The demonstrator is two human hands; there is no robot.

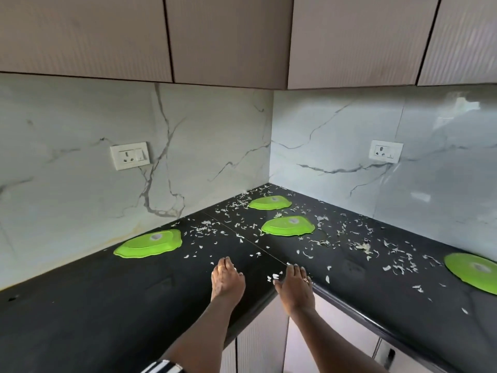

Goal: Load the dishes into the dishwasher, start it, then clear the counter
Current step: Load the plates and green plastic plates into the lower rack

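Several bright green plates lie upside down on the black L-shaped counter [80,305]: one at the left [148,244], one in the middle [287,226], one near the corner [269,202], and one cut off at the right edge [473,271]. White scraps [360,246] are scattered over the counter around them. My left hand [227,278] rests flat on the counter near its inner corner, fingers together, holding nothing. My right hand [294,288] lies flat beside it at the counter edge, fingertips touching a few scraps, holding nothing.
Marble backsplash walls meet in a corner behind the counter, with a socket on the left wall [130,156] and another on the right wall [386,151]. Beige wall cabinets [228,39] hang overhead. Pale base cabinet doors [261,343] show below the counter edge.
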